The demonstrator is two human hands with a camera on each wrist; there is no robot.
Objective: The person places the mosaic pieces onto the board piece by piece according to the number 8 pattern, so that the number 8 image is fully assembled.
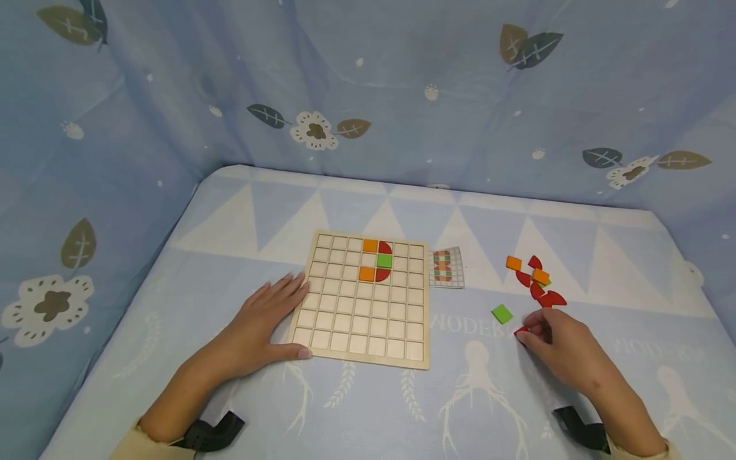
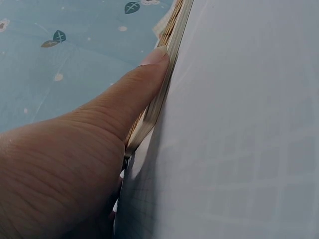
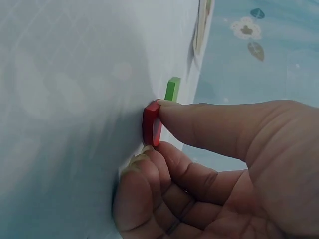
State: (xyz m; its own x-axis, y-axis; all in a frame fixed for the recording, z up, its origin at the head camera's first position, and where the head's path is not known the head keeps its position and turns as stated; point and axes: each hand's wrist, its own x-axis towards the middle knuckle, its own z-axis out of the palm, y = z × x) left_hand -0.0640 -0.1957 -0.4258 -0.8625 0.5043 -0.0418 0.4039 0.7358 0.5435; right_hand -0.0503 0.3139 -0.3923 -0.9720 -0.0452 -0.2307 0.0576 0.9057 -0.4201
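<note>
A wooden grid board (image 1: 359, 326) lies in front of me, with orange squares (image 1: 370, 245), red quarter-round pieces (image 1: 382, 275) and a green square (image 1: 384, 260) set in cells near its far side. My left hand (image 1: 259, 329) rests against the board's left edge, fingers extended and thumb at the near left corner; the left wrist view shows that thumb (image 2: 134, 92) along the board's side. To the right of the board, my right hand (image 1: 560, 345) pinches a red piece (image 3: 151, 124) between thumb and fingertips, low over the cloth. A loose green square (image 1: 502, 314) lies just beyond it.
A small printed pattern card (image 1: 455, 271) lies by the board's right edge. Farther right is a loose pile of red pieces (image 1: 553, 298), orange squares (image 1: 513, 262) and a partly hidden green one. Patterned curtains (image 1: 402, 128) rise behind the cloth-covered table (image 1: 241, 236).
</note>
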